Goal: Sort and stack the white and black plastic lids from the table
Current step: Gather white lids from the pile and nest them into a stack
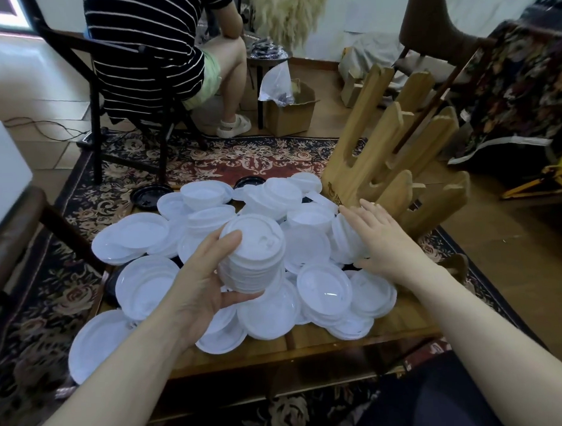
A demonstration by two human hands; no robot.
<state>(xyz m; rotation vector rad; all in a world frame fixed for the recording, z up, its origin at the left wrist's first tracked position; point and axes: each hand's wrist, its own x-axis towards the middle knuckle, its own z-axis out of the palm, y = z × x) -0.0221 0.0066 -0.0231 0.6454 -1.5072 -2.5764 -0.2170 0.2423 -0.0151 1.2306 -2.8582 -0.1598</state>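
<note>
Left of frame: loose white lids (136,241) spill across the wooden tabletop (327,338); a black lid (150,194) sits at the pile's far edge. Centre: left hand (199,287) grips a nested stack of white lids (252,256), thumb over the top rim, fingers under. Right of centre: right hand (382,240) flat, fingers straight, touching the heap beside a wooden rack (396,162). Lids look light, thin, slippery and flexible; best taken by the rim, stack squeezed at its sides.
</note>
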